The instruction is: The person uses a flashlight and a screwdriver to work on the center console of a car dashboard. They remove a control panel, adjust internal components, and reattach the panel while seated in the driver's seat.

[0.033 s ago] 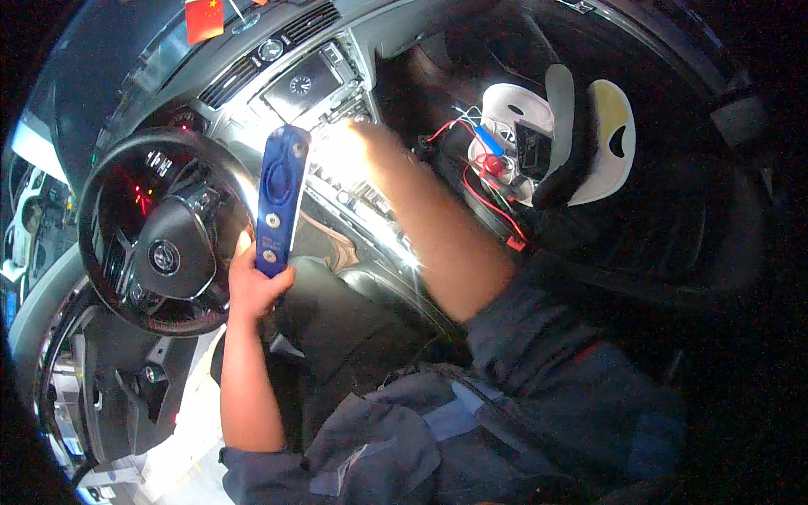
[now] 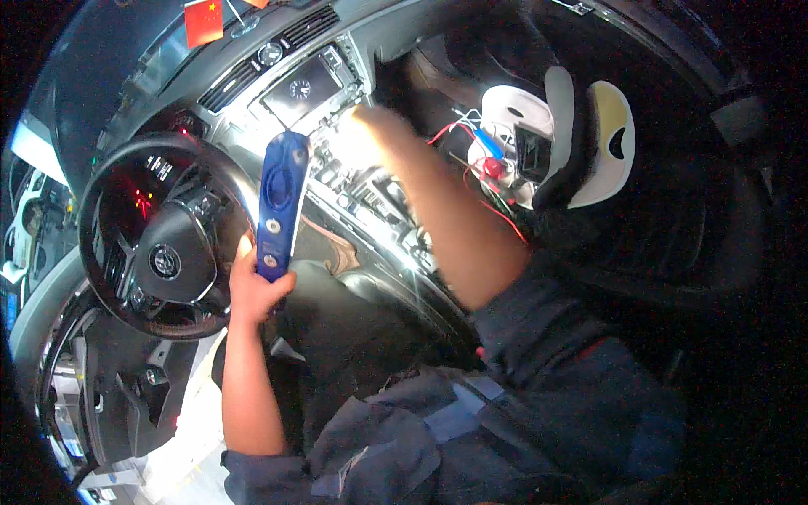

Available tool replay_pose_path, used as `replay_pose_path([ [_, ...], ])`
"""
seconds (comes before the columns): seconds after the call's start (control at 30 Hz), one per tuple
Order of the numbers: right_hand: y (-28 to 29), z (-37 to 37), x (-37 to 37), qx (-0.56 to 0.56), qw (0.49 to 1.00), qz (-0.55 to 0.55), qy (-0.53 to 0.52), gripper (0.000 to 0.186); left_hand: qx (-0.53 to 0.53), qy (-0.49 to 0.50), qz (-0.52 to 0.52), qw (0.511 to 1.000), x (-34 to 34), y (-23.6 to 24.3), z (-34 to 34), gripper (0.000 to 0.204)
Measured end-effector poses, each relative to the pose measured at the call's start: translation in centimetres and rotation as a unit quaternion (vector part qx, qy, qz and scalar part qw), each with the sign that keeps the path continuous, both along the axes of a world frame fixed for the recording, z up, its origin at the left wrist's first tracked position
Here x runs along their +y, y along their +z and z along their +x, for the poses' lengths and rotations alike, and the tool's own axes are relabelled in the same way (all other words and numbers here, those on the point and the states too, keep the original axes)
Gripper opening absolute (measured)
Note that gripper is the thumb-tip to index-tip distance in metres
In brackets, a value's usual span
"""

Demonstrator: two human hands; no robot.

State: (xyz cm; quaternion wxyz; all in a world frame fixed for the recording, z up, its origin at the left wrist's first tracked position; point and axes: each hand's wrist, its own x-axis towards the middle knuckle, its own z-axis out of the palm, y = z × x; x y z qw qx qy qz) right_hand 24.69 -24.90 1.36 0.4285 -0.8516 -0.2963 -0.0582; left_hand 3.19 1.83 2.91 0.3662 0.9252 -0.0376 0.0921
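Blue work light (image 2: 281, 202) | held upright at 9 o'clock beside steering wheel (image 2: 160, 240) | left hand (image 2: 255, 290) clenched on lower handle | judged rigid, light | right hand (image 2: 364, 135) at console (image 2: 337, 160), overexposed, grip state cannot be told

Both arms raised, one gripping, one reaching

The left hand (image 2: 257, 290) is closed in a fist, forearm rising bare from a rolled dark sleeve. The right hand (image 2: 366, 135) stretches far forward, overexposed, its fingers indistinct, arm extended nearly straight
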Motion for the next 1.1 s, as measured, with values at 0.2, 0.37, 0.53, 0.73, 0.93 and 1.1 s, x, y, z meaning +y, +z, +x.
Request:
replay_pose_path([
  [0.2, 2.6, 5.8, -8.1, -0.074, 0.986, -0.062, -0.136, 0.035, -0.029, 0.017, 0.1, 0.994, -0.8, -0.1, 0.1, 0.051],
  [0.37, -2.3, 6.3, -8.6, -0.107, 0.981, 0.005, -0.165, 0.03, 0.027, 0.037, 0.187, 0.981, -1.8, 0.5, 0.0, 0.055],
  [0.53, -4.7, 7.4, -7.5, -0.135, 0.979, -0.022, -0.149, 0.032, 0.037, 0.055, 0.209, 0.976, -2.0, 0.3, 0.2, 0.053],
  [0.73, -6.2, 8.4, -7.4, -0.101, 0.981, 0.015, -0.163, 0.031, 0.009, 0.066, 0.221, 0.973, -2.2, -0.2, 0.2, 0.049],
  [0.93, -8.5, 9.4, -7.5, -0.093, 0.98, 0.039, -0.17, 0.028, -0.047, 0.053, 0.28, 0.957, -2.2, -0.4, 0.3, 0.045],
  [1.1, -9.2, 9.7, -7.6, -0.084, 0.978, 0.089, -0.169, 0.029, -0.053, 0.043, 0.266, 0.961, -1.9, -0.6, 0.2, 0.045],
])
